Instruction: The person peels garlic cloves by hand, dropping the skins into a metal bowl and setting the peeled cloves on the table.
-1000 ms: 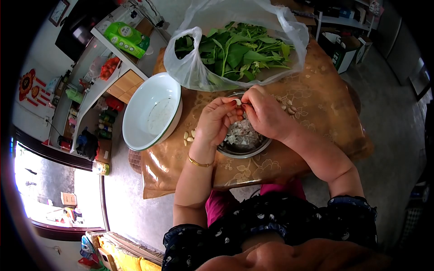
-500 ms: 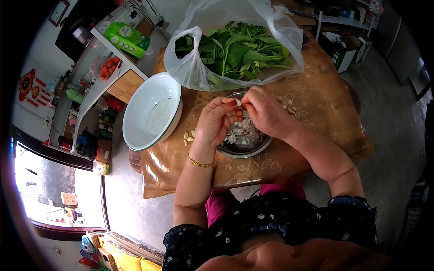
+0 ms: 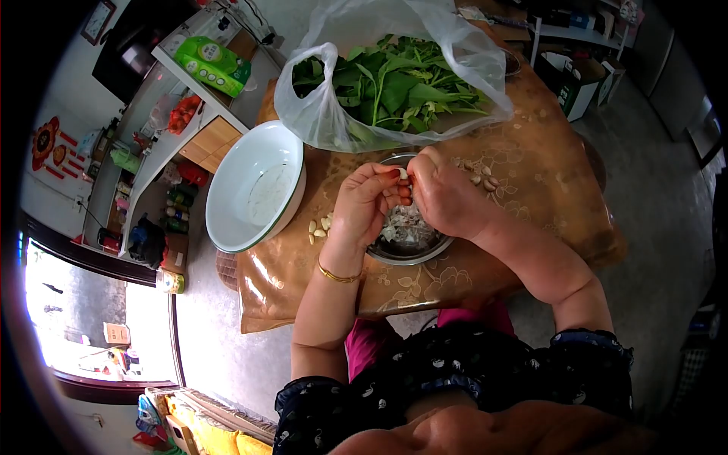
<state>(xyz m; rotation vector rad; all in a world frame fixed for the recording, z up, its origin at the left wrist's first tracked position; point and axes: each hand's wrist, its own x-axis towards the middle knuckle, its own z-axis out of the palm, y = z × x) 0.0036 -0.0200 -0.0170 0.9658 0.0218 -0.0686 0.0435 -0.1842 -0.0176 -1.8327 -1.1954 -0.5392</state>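
Note:
My left hand (image 3: 369,199) pinches a white garlic clove (image 3: 403,174) between thumb and fingers, above a metal bowl (image 3: 413,261). Against the clove's right side, my right hand (image 3: 446,196) is closed with its fingertips pressed to it; the back of the hand hides most of that grip. Papery garlic skins (image 3: 408,226) lie in the bowl below. Several peeled cloves (image 3: 320,227) rest on the table just left of my left wrist. Unpeeled cloves (image 3: 485,177) sit beyond my right hand, partly hidden by it.
At the left of the table (image 3: 546,189) stands a white enamel basin (image 3: 220,205) with a little liquid or residue at the bottom. A clear plastic bag (image 3: 485,125) of green leaves (image 3: 398,87) spreads across the back. Left of the table is a cabinet with a green packet (image 3: 212,64) on top.
My right hand has rotated and shifted slightly at the clove, its knuckles now turned more upward. My left hand keeps its pinch with almost no movement.

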